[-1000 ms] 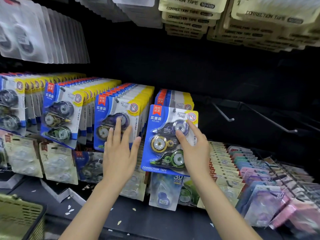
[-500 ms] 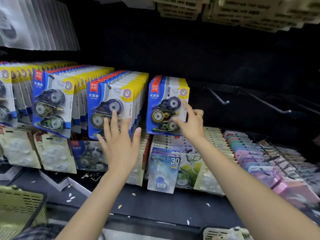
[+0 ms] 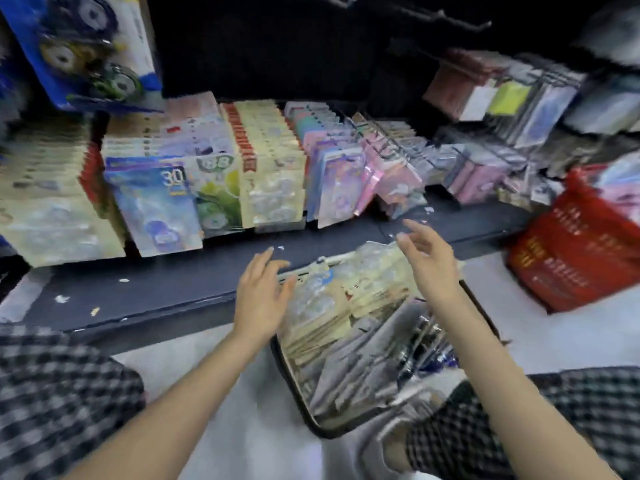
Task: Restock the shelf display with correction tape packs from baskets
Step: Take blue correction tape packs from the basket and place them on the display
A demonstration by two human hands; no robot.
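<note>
I count two of my bare hands point(image 3: 263, 299), one dark-rimmed basket point(image 3: 294, 386) of loose packs, one red plastic basket point(image 3: 575, 258), and one blue-carded three-roller correction tape pack point(image 3: 86, 53) in view. Shelved packs too blurred to count.

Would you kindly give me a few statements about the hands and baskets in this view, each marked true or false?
1. Both hands hold nothing. True: the left hand and right hand are empty, fingers relaxed.
2. The basket beneath the hands is empty. False: it is full of packs.
3. A red basket sits to the right. True.
4. The right hand grips a blue pack. False: it holds nothing.
</note>
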